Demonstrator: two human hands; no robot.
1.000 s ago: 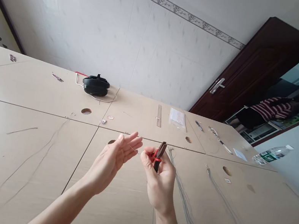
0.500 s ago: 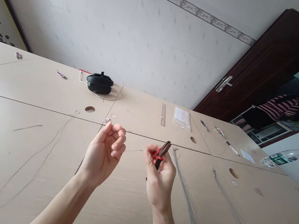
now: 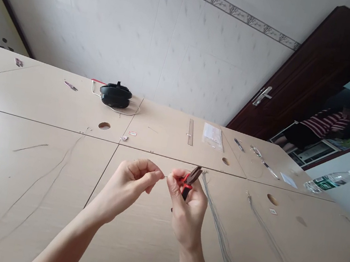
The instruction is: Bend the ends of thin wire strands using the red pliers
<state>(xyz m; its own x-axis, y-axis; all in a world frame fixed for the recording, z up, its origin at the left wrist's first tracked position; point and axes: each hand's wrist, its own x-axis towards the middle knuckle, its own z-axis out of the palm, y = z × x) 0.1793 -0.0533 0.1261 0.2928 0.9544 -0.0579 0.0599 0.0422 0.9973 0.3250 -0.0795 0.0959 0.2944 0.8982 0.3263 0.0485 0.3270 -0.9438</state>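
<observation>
My right hand (image 3: 188,210) is closed around red-and-black pliers (image 3: 186,187), their dark jaws pointing up past the fingers. Between that hand's thumb and forefinger it also pinches a short thin wire (image 3: 166,177). My left hand (image 3: 132,189) is closed in a pinch on the wire's other end, its thumb and forefinger almost meeting the right fingertips. Both hands are held over the light wooden table (image 3: 136,250). How much wire lies inside the fingers is hidden.
Bundles of thin grey wires (image 3: 221,229) lie right of my hands; a looped wire (image 3: 39,179) lies left. Farther back are a black headset-like case (image 3: 115,95), a ruler (image 3: 191,132), a plastic bag (image 3: 213,137), a pen (image 3: 239,145) and a bottle (image 3: 331,181). A person (image 3: 323,125) is beyond the doorway.
My left hand has turned over and moved right, from loosely curled fingers to a pinch on the wire. My right hand has barely moved and still holds the pliers.
</observation>
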